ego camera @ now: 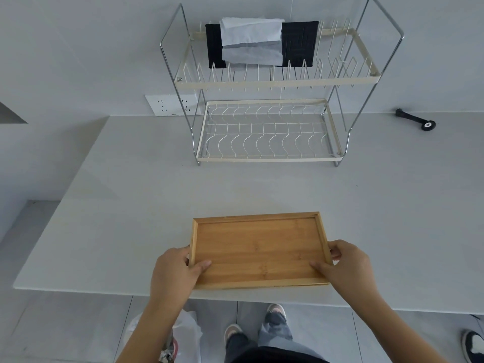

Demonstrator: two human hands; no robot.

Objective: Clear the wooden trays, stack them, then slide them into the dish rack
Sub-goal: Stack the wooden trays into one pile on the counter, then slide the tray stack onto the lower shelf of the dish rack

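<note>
The left hand [175,271] grips the left short edge of the wooden tray [258,248], thumb lying on the tray's inner floor and fingers [186,251] curled around the outside of the rim. The tray sits at the near edge of the surface [136,195], well in front of the dish rack [272,100]. The right hand [345,265] clamps the tray's right edge likewise, thumb inside, fingers wrapped outside.

wooden tray [258,247]: honey-orange bamboo, fine lengthwise grain, paler rim. dish rack [275,82]: cream frames, white wire grids, chrome side legs. 2 cloths on its top tier: black cloth [300,43] with a stitched geometric pattern, pale grey cloth [251,40]. counter [131,205] light grey. black tool [415,119].
</note>
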